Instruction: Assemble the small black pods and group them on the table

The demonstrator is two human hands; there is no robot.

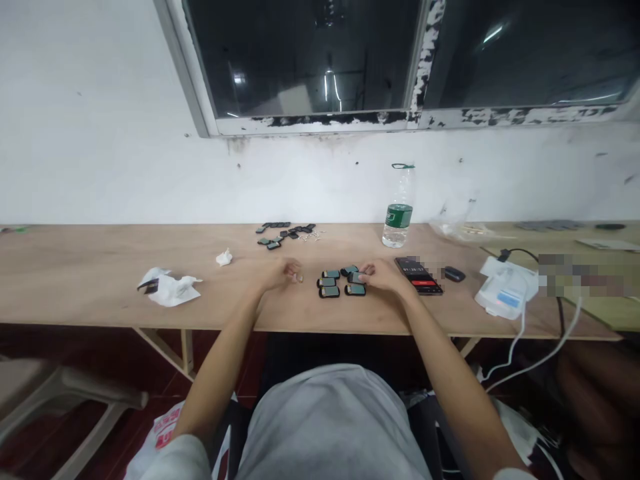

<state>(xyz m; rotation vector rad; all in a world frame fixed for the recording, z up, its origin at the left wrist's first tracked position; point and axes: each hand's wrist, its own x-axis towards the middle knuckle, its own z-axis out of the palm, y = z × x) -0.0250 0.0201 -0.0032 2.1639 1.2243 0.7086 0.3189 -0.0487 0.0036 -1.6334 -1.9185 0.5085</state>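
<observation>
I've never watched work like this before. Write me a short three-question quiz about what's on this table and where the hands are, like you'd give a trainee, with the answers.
1. Multiple choice. The right hand has its fingers at:
a) the black mouse
b) a small dark-edged piece
c) the window frame

2. True or false? The water bottle stands upright near the back of the table.

3. Fill in the blank. Seen from the person's side, the small crumpled white tissue lies to the ____ of the left hand.

Key: 1 b; 2 true; 3 left.
</observation>
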